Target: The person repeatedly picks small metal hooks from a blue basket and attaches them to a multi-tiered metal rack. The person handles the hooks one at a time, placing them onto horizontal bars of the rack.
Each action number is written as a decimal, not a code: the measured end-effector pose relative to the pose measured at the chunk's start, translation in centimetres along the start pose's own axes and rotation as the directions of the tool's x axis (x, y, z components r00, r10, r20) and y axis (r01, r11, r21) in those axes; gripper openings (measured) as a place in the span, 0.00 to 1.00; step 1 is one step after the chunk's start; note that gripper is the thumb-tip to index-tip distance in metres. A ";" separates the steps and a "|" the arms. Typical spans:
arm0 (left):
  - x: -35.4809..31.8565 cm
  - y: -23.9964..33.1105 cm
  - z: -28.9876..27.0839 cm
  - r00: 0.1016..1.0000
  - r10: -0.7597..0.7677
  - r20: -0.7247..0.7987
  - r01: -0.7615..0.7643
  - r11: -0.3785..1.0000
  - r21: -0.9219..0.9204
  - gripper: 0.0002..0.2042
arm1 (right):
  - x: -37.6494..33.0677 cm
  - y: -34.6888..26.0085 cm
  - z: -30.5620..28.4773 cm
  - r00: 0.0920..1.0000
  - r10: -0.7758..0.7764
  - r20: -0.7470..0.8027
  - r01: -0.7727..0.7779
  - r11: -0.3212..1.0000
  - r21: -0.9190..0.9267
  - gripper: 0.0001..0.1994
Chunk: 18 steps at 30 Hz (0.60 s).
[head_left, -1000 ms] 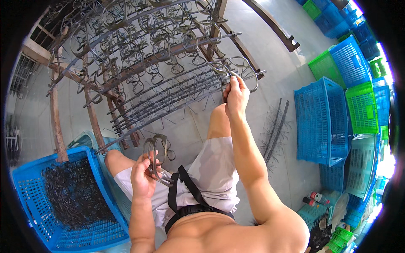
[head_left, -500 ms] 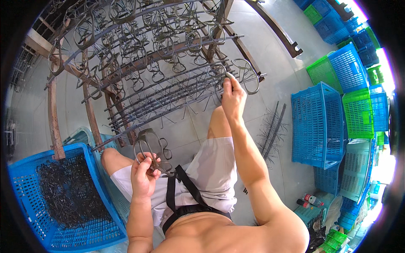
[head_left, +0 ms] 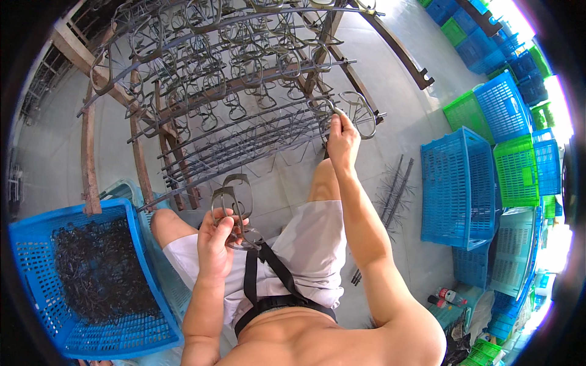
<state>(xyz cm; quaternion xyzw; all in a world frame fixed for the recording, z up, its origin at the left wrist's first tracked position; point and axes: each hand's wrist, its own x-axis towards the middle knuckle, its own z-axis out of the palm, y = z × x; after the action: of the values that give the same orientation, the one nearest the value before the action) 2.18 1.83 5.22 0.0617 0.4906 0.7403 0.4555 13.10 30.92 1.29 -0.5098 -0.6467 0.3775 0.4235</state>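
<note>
My left hand (head_left: 215,245) is closed around a few dark, loop-shaped metal pieces (head_left: 227,190), held above my lap. Ahead and to the right, my right hand (head_left: 344,145) pinches a similar metal loop piece (head_left: 335,110) near the right end of a rack rod. Another large loop (head_left: 375,122) hangs at that rod end, beside my fingertips. Whether the pinched piece hangs on the rod, I cannot tell. The metal rack (head_left: 210,91) carries many such pieces on its upper rods, while its lower rods (head_left: 268,143) bear thin wire prongs.
A blue basket (head_left: 145,268) with a tangle of dark metal parts (head_left: 101,271) stands at my left. Two pronged rods (head_left: 397,192) lie on the floor to the right. Blue crates (head_left: 445,189) and green crates (head_left: 517,168) are stacked along the right side. Bottles (head_left: 452,296) lie near them.
The view has shifted slightly. The pieces in my left hand have tilted up and to the right. My right hand keeps its pinch near the rod end, almost in the same place.
</note>
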 end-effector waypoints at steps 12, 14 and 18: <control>0.4 1.0 0.5 0.983 -0.160 0.086 0.110 0.901 0.421 0.12 | -10.7 -8.8 -3.1 0.512 -0.542 0.666 0.605 0.778 0.169 0.23; 0.3 1.4 1.8 0.997 -0.069 0.047 0.036 0.868 0.495 0.13 | -11.5 -7.8 -2.7 0.471 -0.285 0.835 0.138 0.959 0.249 0.22; 0.7 1.0 2.0 0.998 -0.006 -0.055 0.031 0.885 0.465 0.13 | -12.0 -7.3 -1.9 0.415 -0.588 0.694 0.682 0.706 0.191 0.15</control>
<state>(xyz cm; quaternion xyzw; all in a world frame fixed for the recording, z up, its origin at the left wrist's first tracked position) 2.24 3.53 6.79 0.1450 0.6662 0.5980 0.4214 13.87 17.86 6.72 -0.0628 -0.9220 0.3143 0.2173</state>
